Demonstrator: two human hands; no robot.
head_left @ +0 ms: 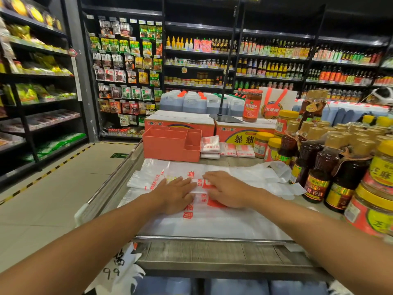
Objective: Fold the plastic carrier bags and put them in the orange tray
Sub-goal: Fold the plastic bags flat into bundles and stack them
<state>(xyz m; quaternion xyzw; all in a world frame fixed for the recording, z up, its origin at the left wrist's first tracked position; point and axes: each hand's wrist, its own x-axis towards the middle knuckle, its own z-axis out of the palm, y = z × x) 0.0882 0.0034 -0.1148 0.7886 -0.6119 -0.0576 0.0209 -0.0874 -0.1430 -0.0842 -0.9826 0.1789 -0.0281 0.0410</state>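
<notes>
Both hands are pressing flat, fingers straight, on a white bag [212, 220] lying on the tabletop [212, 252]: left hand [174, 194], right hand [228, 188]. The orange tray [170, 143] is sitting just behind, folded bags [227, 147] beside it.

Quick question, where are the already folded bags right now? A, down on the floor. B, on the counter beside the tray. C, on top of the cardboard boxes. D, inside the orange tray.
B: the folded bags lie in small stacks on the counter right beside the orange tray, not inside it.
</notes>
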